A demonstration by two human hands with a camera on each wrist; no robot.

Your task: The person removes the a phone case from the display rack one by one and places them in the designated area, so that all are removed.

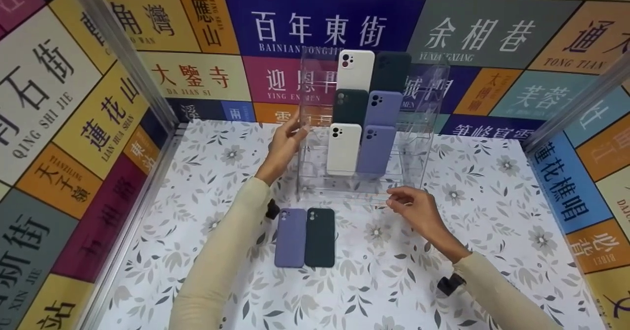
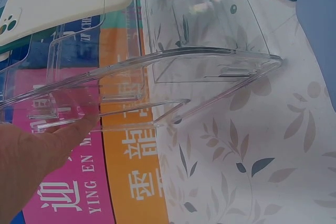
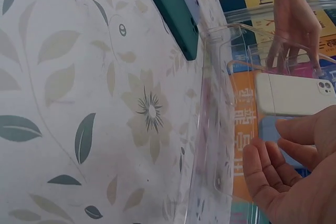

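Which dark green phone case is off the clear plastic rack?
The dark green case flat on the white floral cloth, beside a purple case; the top-right case and middle-left case of that colour sit on the rack.

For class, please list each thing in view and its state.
Clear stand, standing upright
Six phone cases, propped in tiers on the stand
Loose purple case, lying flat
Loose dark case, lying flat
Left hand, holding the stand's side
Right hand, loosely curled by the stand's front
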